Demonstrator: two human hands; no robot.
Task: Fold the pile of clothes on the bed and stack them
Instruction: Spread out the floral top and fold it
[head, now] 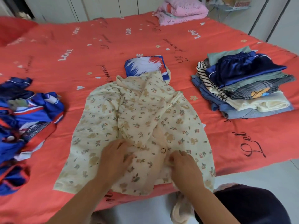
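The right hand is curling its fingers narrowly around the front opening edge of a cream cotton shirt printed with small brown bears and sprigs, pinching the cloth. The left hand is lying on the same shirt just beside it, fingers bending down onto the opposite front panel; whether they are pinching or only pressing cannot be told. A round ring-shaped button is sitting between the two sets of fingertips, just beyond them.

The shirt is lying spread and rumpled, stretching away from the fingers, with one sleeve crossing its chest. Its hem is reaching the near edge of the bed with a coral-red sheet lettered "LOVE", under the wrists. The shirt itself is not yet folded; the hands seem to be closing or straightening its front first.

Farther out, past the collar, a folded blue, white and red patterned piece is lying flat, partly under the shirt. Well to the right of the right fingers, a tall stack of folded clothes topped with navy satin shorts is standing finished. Well to the left of the left fingers, a jumbled heap of blue, red and white garments is waiting unfolded. Far across the bed, a folded pink bundle is resting at the far edge.

Judging by the stack and the heap, the task is looking well under way, with several pieces left.
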